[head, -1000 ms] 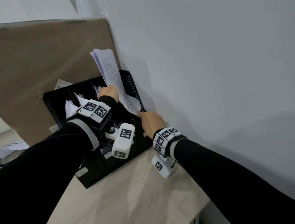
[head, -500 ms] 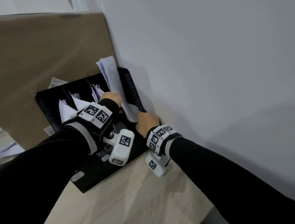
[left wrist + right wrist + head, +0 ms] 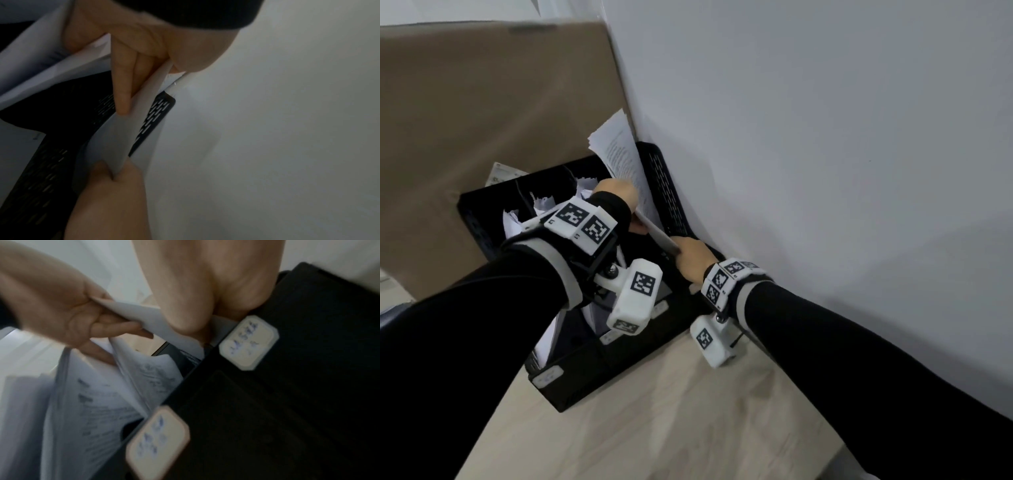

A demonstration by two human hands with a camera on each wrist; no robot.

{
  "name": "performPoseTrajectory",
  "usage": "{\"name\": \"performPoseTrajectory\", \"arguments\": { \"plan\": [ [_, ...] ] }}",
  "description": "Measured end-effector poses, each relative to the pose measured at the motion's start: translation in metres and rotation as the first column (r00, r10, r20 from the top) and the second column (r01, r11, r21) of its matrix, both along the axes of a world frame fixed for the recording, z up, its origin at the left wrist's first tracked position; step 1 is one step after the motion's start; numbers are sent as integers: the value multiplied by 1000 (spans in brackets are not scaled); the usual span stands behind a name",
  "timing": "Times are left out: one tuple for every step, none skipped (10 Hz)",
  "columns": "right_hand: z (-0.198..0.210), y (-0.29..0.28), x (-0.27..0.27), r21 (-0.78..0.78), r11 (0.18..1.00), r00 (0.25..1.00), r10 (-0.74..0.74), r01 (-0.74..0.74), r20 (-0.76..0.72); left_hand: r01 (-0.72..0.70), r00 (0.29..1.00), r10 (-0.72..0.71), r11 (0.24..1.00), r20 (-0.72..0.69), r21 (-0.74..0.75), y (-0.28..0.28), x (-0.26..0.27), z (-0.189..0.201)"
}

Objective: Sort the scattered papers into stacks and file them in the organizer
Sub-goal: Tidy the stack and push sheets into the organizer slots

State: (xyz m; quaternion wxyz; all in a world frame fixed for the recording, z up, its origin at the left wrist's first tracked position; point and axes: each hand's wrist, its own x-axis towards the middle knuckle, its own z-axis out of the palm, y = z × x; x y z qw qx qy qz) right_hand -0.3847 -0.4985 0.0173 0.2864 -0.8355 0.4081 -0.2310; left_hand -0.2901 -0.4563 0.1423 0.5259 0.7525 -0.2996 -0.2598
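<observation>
A black organizer (image 3: 585,380) with several upright slots stands on the table against the wall. A stack of printed papers (image 3: 619,154) stands on edge in its rightmost slot, beside the perforated side wall (image 3: 667,192). My left hand (image 3: 626,202) pinches the stack's upper middle, and my right hand (image 3: 685,253) grips its near lower corner. In the left wrist view, my left fingers (image 3: 123,97) lie along the papers (image 3: 127,134), with the right hand (image 3: 115,194) below. The right wrist view shows the right thumb (image 3: 191,305) on the papers (image 3: 141,318), beside a handwritten slot label (image 3: 248,344).
A brown cardboard panel (image 3: 482,120) stands behind the organizer, and the white wall (image 3: 825,171) is tight on its right. Crumpled papers (image 3: 517,222) fill the left slots. Light wooden tabletop (image 3: 654,428) lies in front, its edge (image 3: 835,452) at the lower right.
The paper stack has turned more edge-on and sunk lower into the rightmost slot. Both hands have followed it down, keeping their hold.
</observation>
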Motion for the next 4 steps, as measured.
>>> {"name": "performPoseTrajectory", "arguments": {
  "plan": [
    [1, -1, 9, 31, 999, 996, -17, 20, -85, 63, 837, -290, 893, 464, 445, 1, -9, -2],
    [4, 7, 7, 12, 997, 994, -81, 82, -76, 49, 979, -83, 982, 183, 183, -13, -16, -17],
    [4, 24, -5, -26, 990, 989, -137, 136, -56, 126, 935, -227, 931, 273, 342, -11, -27, -23],
    [8, 43, -26, -46, 985, 984, -170, 167, -62, 197, 856, -362, 888, 369, 415, 8, -35, -18]
  ]
}}
